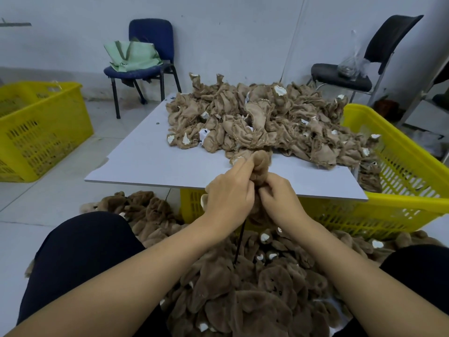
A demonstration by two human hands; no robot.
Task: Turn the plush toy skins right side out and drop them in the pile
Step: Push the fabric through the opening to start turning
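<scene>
A brown plush toy skin is held upright between both hands at the near edge of the white board. My left hand grips its left side, fingers reaching up along it. My right hand pinches the lower part of the skin. A thin black rod hangs down below the hands. A heap of inside-out tan skins covers the far right of the board. On the floor between my knees lies the pile of furry brown turned skins.
A yellow crate stands under and right of the board, another yellow crate at the left. A blue chair with a green bag and a black chair stand by the wall.
</scene>
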